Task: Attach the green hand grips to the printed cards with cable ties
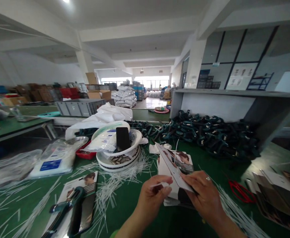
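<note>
My right hand grips the edge of a printed card, which is tilted up with its pale back towards me. My left hand is closed in a pinch at the card's near side, on a thin white cable tie. Another length of white tie curves up beyond the card. Beneath my hands lies a stack of printed cards, partly covered by them. To the left, a dark green hand tool with black handles rests on another printed card.
Loose cable ties are strewn over the green table. Behind stand white bowls of metal parts, with a phone on top. Dark green tools spill from a grey crate. Red-handled scissors and cards lie right.
</note>
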A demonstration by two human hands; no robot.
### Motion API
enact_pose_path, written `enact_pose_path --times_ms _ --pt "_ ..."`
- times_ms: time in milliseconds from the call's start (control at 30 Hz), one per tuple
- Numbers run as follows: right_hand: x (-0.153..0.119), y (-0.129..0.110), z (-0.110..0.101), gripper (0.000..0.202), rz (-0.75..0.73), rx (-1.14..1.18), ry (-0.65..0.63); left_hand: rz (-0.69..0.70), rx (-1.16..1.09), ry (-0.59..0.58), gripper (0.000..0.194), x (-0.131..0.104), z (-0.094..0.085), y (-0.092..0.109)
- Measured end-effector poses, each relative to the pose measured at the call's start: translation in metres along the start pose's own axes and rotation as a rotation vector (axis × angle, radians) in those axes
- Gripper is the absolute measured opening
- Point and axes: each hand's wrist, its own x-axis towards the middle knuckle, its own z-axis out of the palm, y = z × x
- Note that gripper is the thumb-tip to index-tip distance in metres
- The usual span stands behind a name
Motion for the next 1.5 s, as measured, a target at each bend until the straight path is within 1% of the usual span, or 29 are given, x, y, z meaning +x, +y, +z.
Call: enact_pose_path --times_ms 33,100,167,200,267,333,400,500,567,633,767,833,1033,1167,1300,1400,1467,1500 --pt "-0.001 -0.001 0.0 0.024 0.015 0.016 0.007 0.089 0.068 0.042 0.017 0.004 0.004 -0.001" --pt "-0.002 -0.002 -0.002 0.023 0.07 0.054 0.026 0.222 0.145 0.101 0.016 0.013 0.013 0.0" --pt "-0.003 -0.002 -0.003 0.023 0.141 0.092 0.043 0.307 0.154 0.128 0.017 0.023 0.023 0.004" --pt "-0.002 -0.002 -0.004 0.022 0.174 0.109 0.049 0.317 0.135 0.124 0.017 0.028 0.029 0.006" --pt "-0.001 -0.003 -0.005 0.02 0.234 0.138 0.054 0.272 0.025 0.104 0.019 0.037 0.04 0.009" --pt "0.001 -0.003 -0.007 0.019 0.308 0.155 0.069 0.182 -0.151 0.083 0.025 0.046 0.05 0.01" --pt "0.003 -0.004 -0.009 0.02 0.415 0.165 0.093 0.1 -0.271 0.063 0.031 0.051 0.058 0.008" --pt "0.002 -0.004 -0.011 0.025 0.579 0.208 0.104 -0.046 -0.288 -0.011 0.038 0.051 0.061 0.003" --pt "0.0 -0.003 -0.011 0.027 0.654 0.263 0.091 -0.127 -0.291 -0.059 0.04 0.047 0.059 0.001" --pt "-0.002 -0.003 -0.01 0.03 0.71 0.32 0.085 -0.164 -0.3 -0.096 0.041 0.044 0.057 0.001" --pt "-0.005 -0.001 -0.007 0.033 0.807 0.399 0.082 -0.182 -0.299 -0.159 0.04 0.042 0.055 0.005" --pt "-0.006 0.001 -0.006 0.032 0.815 0.414 0.088 -0.207 -0.303 -0.166 0.04 0.042 0.055 0.007" --pt "-0.011 0.005 -0.003 0.025 0.668 0.361 0.126 -0.321 -0.26 -0.173 0.043 0.041 0.055 0.013" --pt "-0.014 0.005 -0.001 0.023 0.638 0.352 0.134 -0.373 -0.279 -0.148 0.045 0.041 0.054 0.015" --pt "-0.015 0.005 0.001 0.024 0.643 0.347 0.125 -0.349 -0.219 -0.174 0.042 0.039 0.052 0.016" --pt "-0.015 0.003 0.002 0.026 0.663 0.33 0.107 -0.335 -0.204 -0.171 0.041 0.037 0.052 0.017" --pt "-0.013 0.002 0.0 0.025 0.637 0.295 0.097 -0.314 -0.226 -0.161 0.04 0.038 0.052 0.017" --pt "-0.012 0.001 0.0 0.023 0.596 0.265 0.093 -0.289 -0.236 -0.159 0.04 0.038 0.052 0.017"
